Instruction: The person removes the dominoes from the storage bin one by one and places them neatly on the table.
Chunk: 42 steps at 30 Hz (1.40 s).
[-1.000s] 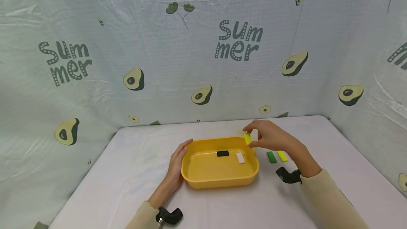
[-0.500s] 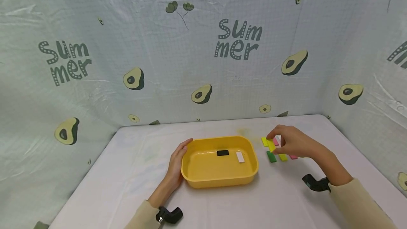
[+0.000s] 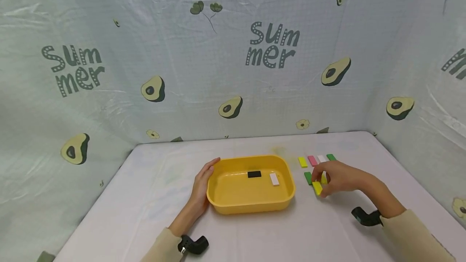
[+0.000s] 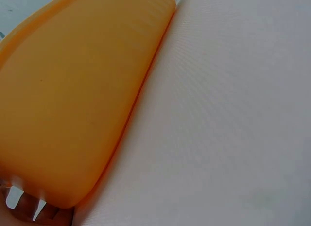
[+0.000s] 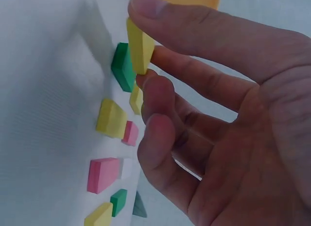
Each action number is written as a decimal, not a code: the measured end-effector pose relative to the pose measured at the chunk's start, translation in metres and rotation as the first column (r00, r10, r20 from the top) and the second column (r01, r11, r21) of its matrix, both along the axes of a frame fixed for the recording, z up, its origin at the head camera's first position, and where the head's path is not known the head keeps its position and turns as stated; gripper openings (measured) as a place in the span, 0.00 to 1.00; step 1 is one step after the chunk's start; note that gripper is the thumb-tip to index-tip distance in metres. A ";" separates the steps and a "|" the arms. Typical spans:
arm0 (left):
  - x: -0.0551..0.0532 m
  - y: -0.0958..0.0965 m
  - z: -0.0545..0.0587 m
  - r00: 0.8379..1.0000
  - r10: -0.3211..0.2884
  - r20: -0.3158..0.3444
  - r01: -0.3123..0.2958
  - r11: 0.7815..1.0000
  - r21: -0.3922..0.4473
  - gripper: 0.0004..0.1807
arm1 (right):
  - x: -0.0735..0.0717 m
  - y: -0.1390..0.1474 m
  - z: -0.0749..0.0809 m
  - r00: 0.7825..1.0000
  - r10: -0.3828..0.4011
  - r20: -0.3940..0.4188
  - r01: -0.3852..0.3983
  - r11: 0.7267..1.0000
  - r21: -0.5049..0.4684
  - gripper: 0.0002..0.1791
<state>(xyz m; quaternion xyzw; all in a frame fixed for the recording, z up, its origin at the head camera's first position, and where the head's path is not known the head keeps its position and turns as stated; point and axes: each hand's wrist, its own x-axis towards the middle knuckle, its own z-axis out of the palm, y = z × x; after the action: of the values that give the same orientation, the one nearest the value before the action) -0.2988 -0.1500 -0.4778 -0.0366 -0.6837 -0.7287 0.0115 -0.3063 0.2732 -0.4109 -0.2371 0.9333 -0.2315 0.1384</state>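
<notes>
Between its thumb and fingers, my right hand [image 3: 336, 176] pinches a yellow block [image 3: 317, 188], held just in front of a green block [image 3: 308, 178]. In the right wrist view the pinched yellow block [image 5: 138, 46] appears on edge beside the green block [image 5: 124, 65]. Another yellow block [image 3: 324, 178] shows partly behind my fingers. My left hand [image 3: 201, 185] rests along the left side of a yellow plastic tray [image 3: 251, 209], fingertips near its rim. Inside the tray lie a black block [image 3: 254, 174] and a white block [image 3: 274, 179].
Behind my right hand a back row holds a yellow block [image 3: 303, 162], a pink block [image 3: 312, 161], a white block [image 3: 321, 159] and a green block [image 3: 331, 157]. More blocks, including a pink block [image 5: 103, 175], show in the right wrist view. A printed sheet [image 3: 182, 108] hangs behind the table.
My right hand has moved from above the tray's right rim rightward and then toward the front of the blocks, carrying the yellow block. The left hand and tray stay in place.
</notes>
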 end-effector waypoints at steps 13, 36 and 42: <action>-0.002 0.001 0.001 1.000 -0.004 0.001 0.004 1.000 -0.024 0.25 | 0.003 -0.005 -0.008 0.997 0.007 0.082 -0.010 0.999 0.035 0.19; 0.000 0.001 0.001 1.000 -0.011 0.000 0.011 1.000 -0.024 0.26 | 0.000 -0.007 -0.009 0.991 0.011 0.131 -0.018 0.999 0.050 0.23; -0.001 0.001 0.001 1.000 -0.004 -0.007 0.004 1.000 -0.019 0.25 | 0.000 -0.007 -0.009 0.991 0.013 0.130 -0.020 0.998 0.058 0.23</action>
<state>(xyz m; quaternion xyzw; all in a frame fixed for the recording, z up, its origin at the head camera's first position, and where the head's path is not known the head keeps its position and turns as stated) -0.3002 -0.1492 -0.4767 -0.0406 -0.6905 -0.7221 0.0123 -0.3067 0.2663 -0.4197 -0.2251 0.9268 -0.2175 0.2077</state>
